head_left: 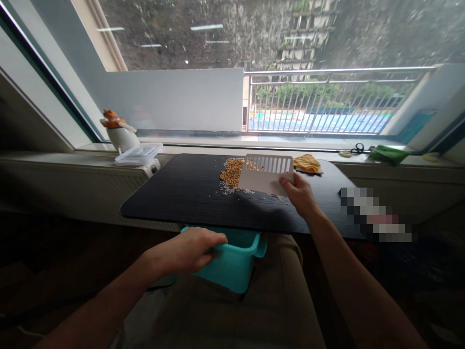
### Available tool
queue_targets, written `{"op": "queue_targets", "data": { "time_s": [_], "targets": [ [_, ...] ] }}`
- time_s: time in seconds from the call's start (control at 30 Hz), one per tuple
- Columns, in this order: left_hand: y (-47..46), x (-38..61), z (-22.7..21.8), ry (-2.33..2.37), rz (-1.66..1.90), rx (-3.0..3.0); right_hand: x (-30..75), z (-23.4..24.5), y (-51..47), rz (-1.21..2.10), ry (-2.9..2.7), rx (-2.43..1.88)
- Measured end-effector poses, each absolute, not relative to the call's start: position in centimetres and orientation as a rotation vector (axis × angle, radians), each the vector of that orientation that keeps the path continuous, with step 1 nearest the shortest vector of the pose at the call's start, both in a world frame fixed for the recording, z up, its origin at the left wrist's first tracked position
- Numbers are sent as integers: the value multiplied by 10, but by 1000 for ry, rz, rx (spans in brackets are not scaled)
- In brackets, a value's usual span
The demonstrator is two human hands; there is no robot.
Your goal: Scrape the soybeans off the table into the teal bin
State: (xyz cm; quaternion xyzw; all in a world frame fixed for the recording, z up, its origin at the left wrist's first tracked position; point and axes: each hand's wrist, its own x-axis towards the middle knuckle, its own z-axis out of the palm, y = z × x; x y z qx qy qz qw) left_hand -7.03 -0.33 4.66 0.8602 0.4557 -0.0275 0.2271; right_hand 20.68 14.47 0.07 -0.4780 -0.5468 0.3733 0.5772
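Observation:
My right hand [301, 191] is closed on the right end of a flat white slotted scraper [263, 182], thumb on its near face. The scraper stands tilted over the black tabletop. Beside its left edge lies a pile of yellow corn kernels [229, 173], and some show through the slots. Small white grains [232, 190] like rice are scattered along the near side. My left hand [192, 247] grips the near left rim of a teal plastic bin [232, 271], held below the table's front edge, over my lap. Little of the bin's inside shows.
A folded orange-yellow cloth [308, 164] lies at the back right of the black table [163, 194]. A clear plastic lid [140, 154] and a white figure [121, 135] are on the left ledge. A green cloth [388, 154] and black scissors [359, 148] lie on the windowsill.

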Motion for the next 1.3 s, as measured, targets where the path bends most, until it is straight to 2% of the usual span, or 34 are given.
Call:
{"op": "queue_targets", "data": {
  "time_s": [1.3],
  "targets": [
    [-1, -66, 46, 1233, -86, 2404, 217, 7, 145, 828, -1270, -1151]
  ]
}}
